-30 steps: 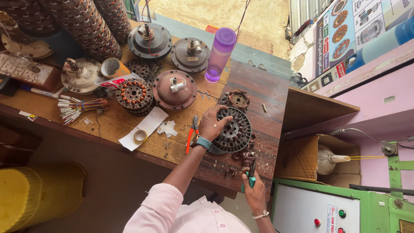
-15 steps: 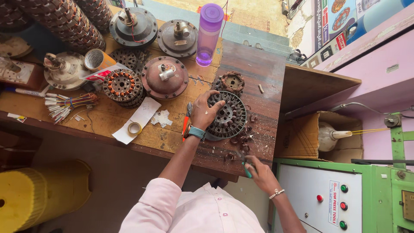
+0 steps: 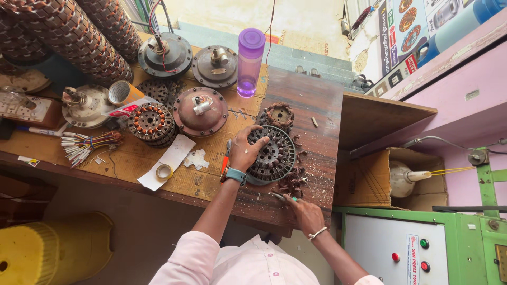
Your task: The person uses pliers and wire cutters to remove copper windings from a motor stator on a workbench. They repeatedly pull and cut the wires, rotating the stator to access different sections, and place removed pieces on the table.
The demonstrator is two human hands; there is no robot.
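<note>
Motor core (image 3: 274, 153): round slotted metal disc, flat on the wooden workbench (image 3: 311, 111) near its front edge. Likely heavy, rigid, sharp at the slots; best held by the rim. Left hand (image 3: 244, 153) spread over its left rim, pressing. Right hand (image 3: 306, 214) closed around a small green-handled tool (image 3: 282, 198) just below it.

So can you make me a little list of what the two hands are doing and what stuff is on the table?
left hand: the left hand rests on the round slotted metal core, fingers over its rim
right hand: the right hand holds a small green-handled tool at the table's near edge
scraps: brown wire scraps lie beside the core
bottle: a purple bottle stands upright at the back
other parts: a domed motor cover and a wound copper stator lie left of the core
tape: a tape roll lies on white paper
table: wooden workbench
</note>
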